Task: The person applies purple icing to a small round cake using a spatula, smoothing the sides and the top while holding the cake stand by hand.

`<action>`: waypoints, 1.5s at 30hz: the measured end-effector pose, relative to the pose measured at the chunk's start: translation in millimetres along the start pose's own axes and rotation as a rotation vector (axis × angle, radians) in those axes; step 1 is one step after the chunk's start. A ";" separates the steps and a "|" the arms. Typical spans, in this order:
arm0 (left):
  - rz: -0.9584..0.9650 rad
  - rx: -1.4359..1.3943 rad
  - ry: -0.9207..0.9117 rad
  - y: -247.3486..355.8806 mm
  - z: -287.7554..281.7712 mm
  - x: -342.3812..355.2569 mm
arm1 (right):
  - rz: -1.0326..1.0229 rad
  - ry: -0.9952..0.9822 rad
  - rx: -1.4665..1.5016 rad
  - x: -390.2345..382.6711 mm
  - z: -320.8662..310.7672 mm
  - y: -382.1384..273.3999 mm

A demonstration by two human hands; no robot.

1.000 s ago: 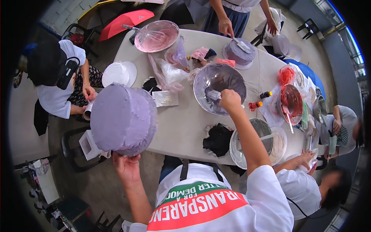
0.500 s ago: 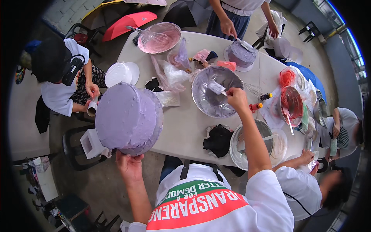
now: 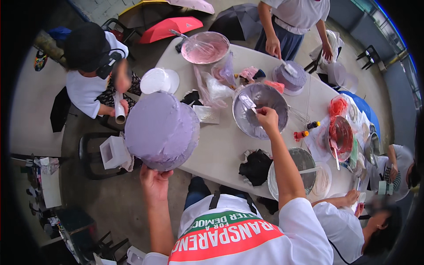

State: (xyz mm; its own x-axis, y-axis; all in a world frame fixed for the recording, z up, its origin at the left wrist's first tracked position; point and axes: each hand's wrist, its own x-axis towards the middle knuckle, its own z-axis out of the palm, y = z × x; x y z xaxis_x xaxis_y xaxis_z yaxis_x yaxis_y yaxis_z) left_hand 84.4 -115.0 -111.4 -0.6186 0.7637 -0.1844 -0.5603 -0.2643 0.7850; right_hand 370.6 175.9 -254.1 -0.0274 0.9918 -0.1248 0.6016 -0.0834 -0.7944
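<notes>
the lilac cake point(image 3: 161, 126) could tip if the left hand point(image 3: 155, 180), under its six o'clock edge, finger closure unclear, shifts while the right hand point(image 3: 268, 119) pinches the spatula point(image 3: 247, 102).

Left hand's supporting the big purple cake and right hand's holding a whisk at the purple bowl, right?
The tool is wrong: the head view shows the right hand holding a spatula at the bowl. The left hand supports the cake.

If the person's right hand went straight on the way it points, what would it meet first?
Most likely the inner wall of the purple-smeared bowl, with the spatula in the right hand leading. The hand's height is hard to judge, so it might pass over the far rim instead.
</notes>
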 end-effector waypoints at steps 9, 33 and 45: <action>-0.127 0.050 -0.114 50.2 35.4 70.6 | -0.250 -0.042 0.407 -105.6 -65.1 -116.6; -0.224 -0.037 -0.281 105.5 104.8 143.6 | -0.812 0.773 -0.017 -223.4 53.1 -271.2; -0.250 -0.003 -0.327 86.2 109.0 139.6 | -0.681 0.587 -0.276 -246.9 24.4 -249.5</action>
State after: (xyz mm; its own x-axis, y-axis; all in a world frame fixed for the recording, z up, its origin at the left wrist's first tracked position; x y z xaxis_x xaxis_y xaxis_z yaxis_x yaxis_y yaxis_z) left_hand 9.8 33.0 -5.0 -0.2560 0.9514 -0.1710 -0.6731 -0.0485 0.7380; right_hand 207.7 -50.6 -39.5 -0.0812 0.7153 0.6941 0.7744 0.4837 -0.4079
